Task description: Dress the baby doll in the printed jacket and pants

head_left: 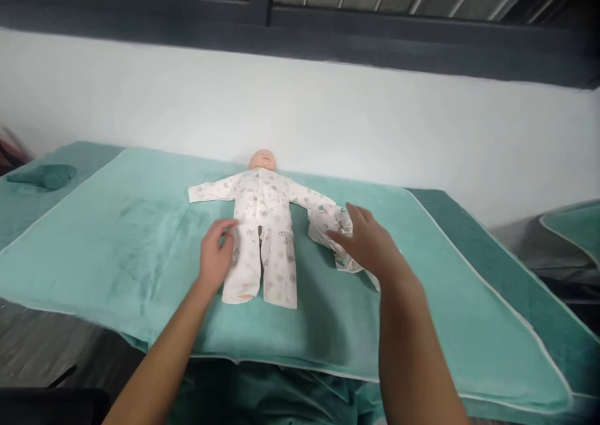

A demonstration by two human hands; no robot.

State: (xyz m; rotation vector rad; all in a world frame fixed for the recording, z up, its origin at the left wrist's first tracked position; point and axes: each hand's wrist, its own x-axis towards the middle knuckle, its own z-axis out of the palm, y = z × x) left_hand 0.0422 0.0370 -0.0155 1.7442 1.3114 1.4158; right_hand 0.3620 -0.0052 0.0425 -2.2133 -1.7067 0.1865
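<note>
A baby doll [263, 159] lies on its back in a white patterned top [262, 197] and matching trousers [280, 269], its sleeves spread to both sides. My left hand [218, 253] is at the left edge of the doll's waist and trouser leg, fingers apart and curved, holding nothing. To the doll's right, a crumpled white printed garment [323, 222] lies by the end of its sleeve. Over that garment is my right hand [368, 237], with thumb and fingers spread; whether it touches the cloth I cannot tell.
The doll lies on a padded table with a green cover [140, 237]. A dark green cushion-like object [44, 176] is at the far left. Behind stands a white wall [300, 112] below a dark window frame [300, 37]. Another green-covered surface [576, 225] shows at the right edge.
</note>
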